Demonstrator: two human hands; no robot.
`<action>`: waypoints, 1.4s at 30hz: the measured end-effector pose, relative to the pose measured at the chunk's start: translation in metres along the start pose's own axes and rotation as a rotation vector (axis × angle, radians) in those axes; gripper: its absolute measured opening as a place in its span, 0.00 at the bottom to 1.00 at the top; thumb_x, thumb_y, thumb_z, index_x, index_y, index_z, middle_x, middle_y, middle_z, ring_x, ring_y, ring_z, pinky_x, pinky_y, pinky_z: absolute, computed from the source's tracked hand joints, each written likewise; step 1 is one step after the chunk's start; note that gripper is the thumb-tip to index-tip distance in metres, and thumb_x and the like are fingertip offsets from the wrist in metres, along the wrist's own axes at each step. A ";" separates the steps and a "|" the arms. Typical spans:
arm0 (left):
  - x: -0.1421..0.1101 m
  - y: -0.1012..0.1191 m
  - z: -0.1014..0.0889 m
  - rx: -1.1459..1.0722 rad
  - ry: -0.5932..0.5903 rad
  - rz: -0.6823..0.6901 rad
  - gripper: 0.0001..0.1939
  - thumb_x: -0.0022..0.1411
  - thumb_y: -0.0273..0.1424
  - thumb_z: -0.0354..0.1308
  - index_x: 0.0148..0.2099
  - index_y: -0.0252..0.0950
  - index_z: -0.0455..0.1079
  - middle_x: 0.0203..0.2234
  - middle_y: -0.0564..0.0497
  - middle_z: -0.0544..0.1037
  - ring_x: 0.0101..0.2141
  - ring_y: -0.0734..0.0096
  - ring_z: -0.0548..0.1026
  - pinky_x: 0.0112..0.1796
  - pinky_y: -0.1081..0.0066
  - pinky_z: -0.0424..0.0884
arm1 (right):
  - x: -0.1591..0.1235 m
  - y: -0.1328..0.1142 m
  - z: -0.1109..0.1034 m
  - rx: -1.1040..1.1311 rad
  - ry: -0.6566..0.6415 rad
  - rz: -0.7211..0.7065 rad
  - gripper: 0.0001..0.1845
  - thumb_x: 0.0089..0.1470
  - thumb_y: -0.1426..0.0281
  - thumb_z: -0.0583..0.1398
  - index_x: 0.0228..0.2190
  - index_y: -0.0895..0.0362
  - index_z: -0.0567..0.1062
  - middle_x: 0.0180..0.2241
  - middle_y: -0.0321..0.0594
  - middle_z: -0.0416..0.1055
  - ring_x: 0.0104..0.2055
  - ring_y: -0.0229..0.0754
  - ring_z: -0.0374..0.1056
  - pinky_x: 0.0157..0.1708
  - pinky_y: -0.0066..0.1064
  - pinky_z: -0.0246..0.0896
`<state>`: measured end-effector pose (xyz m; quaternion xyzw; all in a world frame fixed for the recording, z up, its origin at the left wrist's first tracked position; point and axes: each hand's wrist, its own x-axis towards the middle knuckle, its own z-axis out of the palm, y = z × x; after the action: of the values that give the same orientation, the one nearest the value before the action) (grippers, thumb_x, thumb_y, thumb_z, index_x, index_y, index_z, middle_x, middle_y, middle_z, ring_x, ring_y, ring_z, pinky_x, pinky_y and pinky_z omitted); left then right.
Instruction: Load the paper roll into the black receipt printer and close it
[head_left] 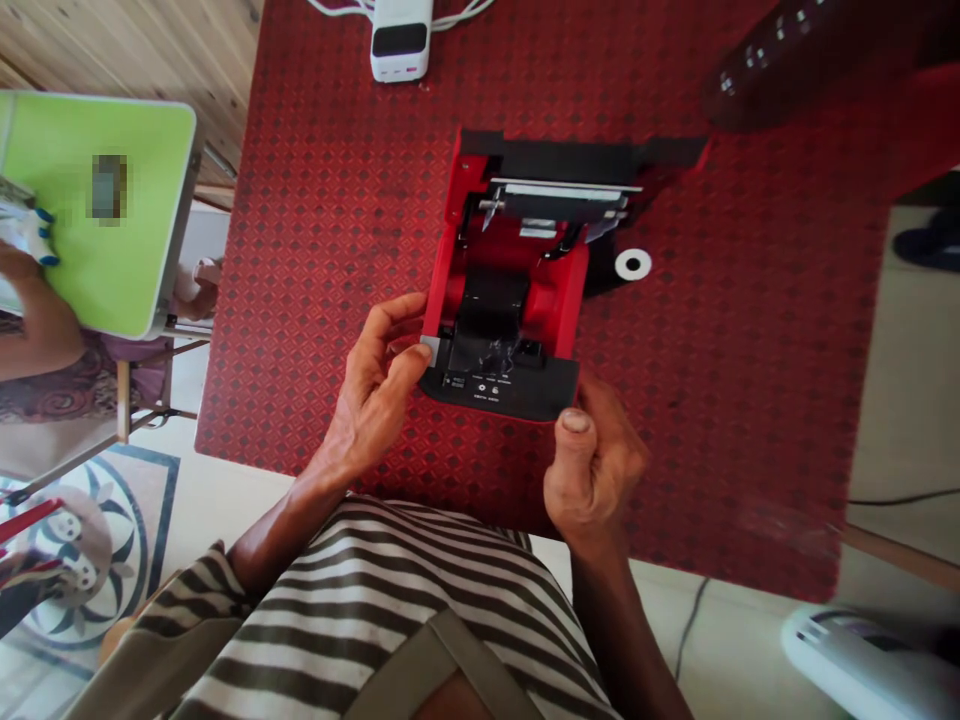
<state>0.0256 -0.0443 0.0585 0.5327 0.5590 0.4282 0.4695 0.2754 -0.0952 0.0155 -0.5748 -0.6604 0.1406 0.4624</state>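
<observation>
A small red-and-black label printer (501, 388) lies on the table with its lid tipped up, showing a roller and a hollow red inside with black parts. Its black front panel carries small white markings and faces me. My left hand (381, 375) grips the front left corner, thumb on top over a grey patch and fingers along the side. At the front right corner, my right hand (596, 455) is closed on the printer, its thumb near the panel edge and its fingers partly hidden. A black roll with a white ring-shaped end (633, 264) lies just right of the printer.
The red patterned table (315, 250) carries a white power bank (401, 45) with cables at the back and a dark bottle (780, 65) back right. To the left, another person's arm (37, 300) rests by a green table (154, 220). A white appliance (862, 655) stands on the floor.
</observation>
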 end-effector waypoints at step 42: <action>0.022 -0.044 -0.009 0.263 0.143 0.145 0.39 0.91 0.71 0.52 0.65 0.44 0.86 0.53 0.43 0.91 0.51 0.54 0.89 0.54 0.54 0.88 | 0.173 -0.042 0.022 -0.569 -0.824 -0.322 0.15 0.76 0.76 0.61 0.54 0.53 0.85 0.52 0.52 0.90 0.54 0.63 0.86 0.56 0.49 0.78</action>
<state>0.0088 -0.0253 0.0156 0.5965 0.6023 0.4211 0.3226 0.2477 0.0533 0.1116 -0.4658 -0.8795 0.0975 0.0057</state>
